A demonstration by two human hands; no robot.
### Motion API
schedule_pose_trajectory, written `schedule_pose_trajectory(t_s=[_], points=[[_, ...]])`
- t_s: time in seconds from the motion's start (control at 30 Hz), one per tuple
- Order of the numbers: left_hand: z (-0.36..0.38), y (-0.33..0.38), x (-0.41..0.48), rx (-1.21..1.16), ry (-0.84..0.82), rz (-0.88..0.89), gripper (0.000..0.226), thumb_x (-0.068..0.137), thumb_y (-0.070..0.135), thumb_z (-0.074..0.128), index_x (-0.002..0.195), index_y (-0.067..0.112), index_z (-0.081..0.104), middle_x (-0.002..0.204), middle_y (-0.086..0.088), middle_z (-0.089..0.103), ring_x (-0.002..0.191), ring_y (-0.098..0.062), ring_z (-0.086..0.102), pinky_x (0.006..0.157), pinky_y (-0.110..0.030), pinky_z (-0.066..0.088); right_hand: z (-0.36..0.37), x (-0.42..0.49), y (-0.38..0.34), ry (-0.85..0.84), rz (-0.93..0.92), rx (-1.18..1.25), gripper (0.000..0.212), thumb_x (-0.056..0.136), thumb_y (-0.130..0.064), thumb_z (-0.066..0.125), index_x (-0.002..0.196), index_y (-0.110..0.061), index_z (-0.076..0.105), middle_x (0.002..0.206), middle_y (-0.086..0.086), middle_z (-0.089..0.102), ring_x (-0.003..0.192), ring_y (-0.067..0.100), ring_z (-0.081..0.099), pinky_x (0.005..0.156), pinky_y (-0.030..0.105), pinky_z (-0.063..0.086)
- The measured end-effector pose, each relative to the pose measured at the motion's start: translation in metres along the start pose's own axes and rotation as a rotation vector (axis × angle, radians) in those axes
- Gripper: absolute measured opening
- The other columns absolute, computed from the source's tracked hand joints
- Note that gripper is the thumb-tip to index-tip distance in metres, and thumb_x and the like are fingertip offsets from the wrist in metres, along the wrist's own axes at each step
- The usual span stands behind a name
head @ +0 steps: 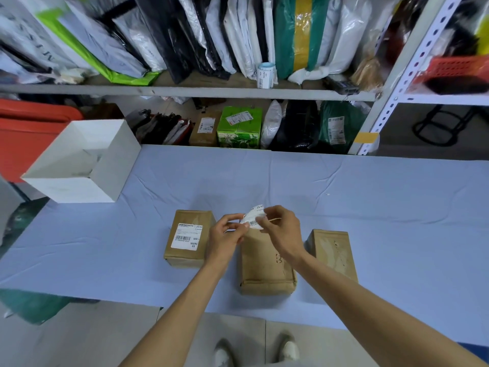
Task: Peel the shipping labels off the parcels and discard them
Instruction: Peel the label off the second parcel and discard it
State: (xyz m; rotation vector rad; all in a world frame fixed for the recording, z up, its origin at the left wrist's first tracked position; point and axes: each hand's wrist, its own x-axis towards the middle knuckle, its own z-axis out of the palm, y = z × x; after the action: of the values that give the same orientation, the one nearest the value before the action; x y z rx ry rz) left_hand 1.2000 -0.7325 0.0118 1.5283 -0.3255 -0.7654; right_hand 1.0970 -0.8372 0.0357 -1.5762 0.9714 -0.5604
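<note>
Three brown cardboard parcels lie on the blue-covered table (pixel 370 197). The left parcel (pixel 182 258) carries a white shipping label (pixel 186 237) on its top. The middle parcel (pixel 264 266) and the right parcel (pixel 333 250) show bare tops. Above the far end of the middle parcel, my left hand (pixel 225 235) and my right hand (pixel 280 227) pinch a curled white peeled label (pixel 252 216) between their fingertips. The label is off the parcel and bent in the air.
An open white box (pixel 105 165) stands at the table's back left corner. Behind the table, metal shelves (pixel 185 90) hold many bagged parcels, a label roll (pixel 265 75) and boxes below. A red bin (pixel 26 133) stands at the far left. My shoes show below the table's near edge.
</note>
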Motion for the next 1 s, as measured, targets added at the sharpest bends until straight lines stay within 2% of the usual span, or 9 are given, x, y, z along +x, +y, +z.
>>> schedule_pose_trajectory(t_s=[0.07, 0.13, 0.23, 0.37, 0.47, 0.63, 0.83, 0.93, 1.0], points=[[0.000, 0.000, 0.001, 0.032, 0.023, 0.012, 0.015, 0.073, 0.027, 0.078, 0.087, 0.029, 0.072, 0.072, 0.002, 0.067, 0.068, -0.010, 0.061, 0.066, -0.027, 0.054, -0.002, 0.003, 0.002, 0.018, 0.004, -0.062, 0.029, 0.078, 0.000, 0.069, 0.106, -0.008, 0.066, 0.086, 0.010, 0.069, 0.077, 0.020, 0.067, 0.070, 0.026, 0.057], [-0.001, 0.000, 0.003, 0.075, 0.064, 0.029, 0.014, 0.070, 0.031, 0.079, 0.082, 0.030, 0.071, 0.075, 0.003, 0.065, 0.071, -0.012, 0.061, 0.071, -0.033, 0.053, -0.004, 0.005, 0.004, 0.008, 0.004, -0.088, 0.033, 0.078, 0.004, 0.067, 0.109, -0.005, 0.068, 0.087, 0.012, 0.070, 0.076, 0.019, 0.067, 0.069, 0.022, 0.056], [0.000, 0.000, 0.006, 0.105, 0.086, 0.062, 0.015, 0.073, 0.024, 0.081, 0.080, 0.025, 0.068, 0.081, 0.006, 0.068, 0.080, -0.009, 0.064, 0.071, -0.025, 0.052, -0.004, 0.004, 0.006, -0.035, -0.037, -0.064, 0.024, 0.084, 0.004, 0.064, 0.106, -0.002, 0.071, 0.081, 0.011, 0.070, 0.070, 0.014, 0.066, 0.065, 0.017, 0.056], [0.006, 0.005, 0.006, 0.038, 0.058, 0.048, 0.019, 0.074, 0.009, 0.080, 0.086, 0.014, 0.066, 0.087, -0.004, 0.072, 0.085, -0.017, 0.068, 0.078, -0.031, 0.056, -0.005, 0.005, 0.004, -0.049, -0.041, -0.040, 0.010, 0.085, 0.001, 0.065, 0.090, -0.001, 0.074, 0.073, 0.008, 0.071, 0.070, 0.018, 0.067, 0.067, 0.027, 0.060], [0.008, 0.010, 0.006, -0.003, 0.050, 0.041, 0.020, 0.076, 0.007, 0.077, 0.093, 0.012, 0.068, 0.088, -0.004, 0.072, 0.086, -0.015, 0.068, 0.078, -0.027, 0.056, -0.005, 0.005, 0.003, -0.040, -0.024, -0.015, 0.009, 0.083, 0.000, 0.066, 0.082, -0.003, 0.074, 0.071, 0.009, 0.071, 0.066, 0.016, 0.065, 0.069, 0.032, 0.059], [0.010, 0.012, 0.004, 0.003, -0.036, 0.044, 0.019, 0.078, 0.004, 0.075, 0.094, 0.013, 0.069, 0.087, 0.000, 0.072, 0.078, -0.001, 0.068, 0.073, -0.016, 0.054, -0.003, 0.004, 0.004, 0.011, 0.003, -0.006, 0.011, 0.085, -0.009, 0.065, 0.077, -0.009, 0.072, 0.068, 0.001, 0.068, 0.060, 0.007, 0.059, 0.064, 0.027, 0.050], [0.015, 0.012, -0.001, -0.082, -0.102, 0.018, 0.028, 0.075, -0.004, 0.074, 0.099, 0.009, 0.068, 0.092, -0.001, 0.073, 0.082, -0.003, 0.070, 0.070, -0.014, 0.052, 0.003, 0.005, 0.001, 0.078, 0.038, 0.103, 0.009, 0.085, -0.006, 0.064, 0.079, -0.005, 0.070, 0.076, 0.011, 0.070, 0.077, 0.028, 0.067, 0.075, 0.043, 0.056], [0.017, 0.012, -0.002, -0.093, -0.081, 0.013, 0.028, 0.074, -0.006, 0.075, 0.095, 0.011, 0.068, 0.089, -0.002, 0.073, 0.081, -0.008, 0.071, 0.070, -0.016, 0.053, 0.004, 0.005, 0.000, 0.079, 0.068, 0.200, 0.006, 0.082, -0.003, 0.067, 0.084, -0.006, 0.071, 0.076, 0.013, 0.072, 0.077, 0.032, 0.069, 0.075, 0.041, 0.058], [0.019, 0.013, -0.002, -0.041, -0.040, 0.026, 0.030, 0.069, -0.005, 0.079, 0.091, 0.012, 0.067, 0.088, -0.003, 0.073, 0.081, -0.012, 0.071, 0.069, -0.020, 0.054, 0.003, 0.005, 0.002, 0.083, 0.116, 0.274, 0.025, 0.079, -0.003, 0.072, 0.100, -0.015, 0.066, 0.078, 0.015, 0.073, 0.077, 0.028, 0.071, 0.075, 0.034, 0.058]])
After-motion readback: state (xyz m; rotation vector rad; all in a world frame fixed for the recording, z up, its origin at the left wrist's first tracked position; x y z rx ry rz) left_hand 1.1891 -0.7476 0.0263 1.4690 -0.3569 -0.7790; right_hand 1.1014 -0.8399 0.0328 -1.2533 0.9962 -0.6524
